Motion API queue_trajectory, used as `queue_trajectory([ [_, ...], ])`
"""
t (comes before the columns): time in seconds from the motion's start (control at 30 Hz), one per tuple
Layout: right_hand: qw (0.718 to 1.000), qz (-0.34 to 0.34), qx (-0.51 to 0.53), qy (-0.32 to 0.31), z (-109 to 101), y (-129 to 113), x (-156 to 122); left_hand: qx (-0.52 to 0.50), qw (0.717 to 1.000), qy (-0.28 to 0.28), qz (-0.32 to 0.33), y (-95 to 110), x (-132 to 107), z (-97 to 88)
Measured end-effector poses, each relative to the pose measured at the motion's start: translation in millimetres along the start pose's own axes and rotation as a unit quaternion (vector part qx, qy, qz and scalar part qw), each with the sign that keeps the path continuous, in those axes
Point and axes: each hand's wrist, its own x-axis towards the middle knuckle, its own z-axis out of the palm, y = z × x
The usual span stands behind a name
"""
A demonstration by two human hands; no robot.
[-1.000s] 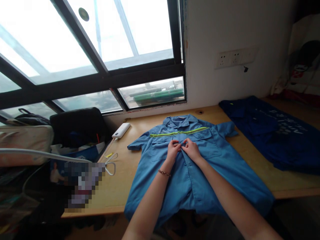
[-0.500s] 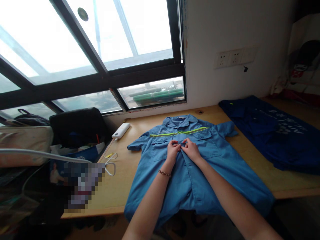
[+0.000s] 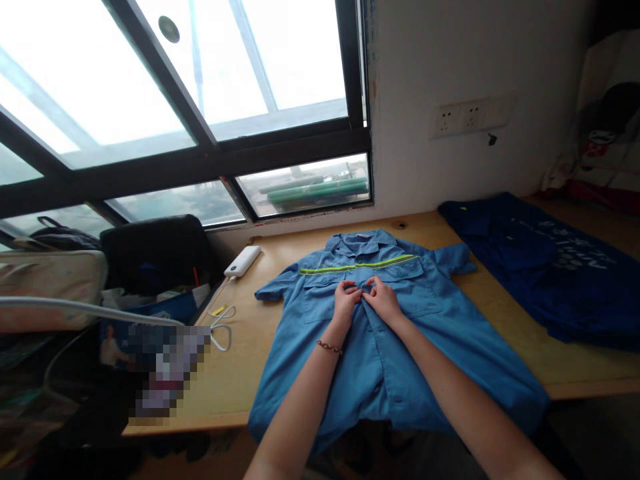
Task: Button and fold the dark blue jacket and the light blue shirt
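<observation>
A blue short-sleeved work shirt with a yellow-green stripe across the chest lies front up, its collar toward the window and its hem over the table's near edge. My left hand, with a beaded bracelet at the wrist, pinches the front placket just below the stripe. Right beside it my right hand pinches the other edge of the placket, fingertips nearly touching those of the left. Whatever button is between the fingers is hidden. Below the hands the placket runs down to the hem, its two edges overlapping loosely.
The wooden table carries a white power bank with a white cable at left. A dark blue garment with white print lies at right. Bags and a black chair back stand left, a window behind.
Almost nothing differs; both hands stay at the same spot on the placket, and the view has shifted very slightly.
</observation>
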Motion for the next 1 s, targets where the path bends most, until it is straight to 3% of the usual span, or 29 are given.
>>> queue_trajectory([
  [1.0, 0.999, -0.035, -0.004, 0.011, 1.3, 6.6, 2.3, -0.013, 0.999, -0.027, 0.016, 2.0, -1.3, -0.3],
])
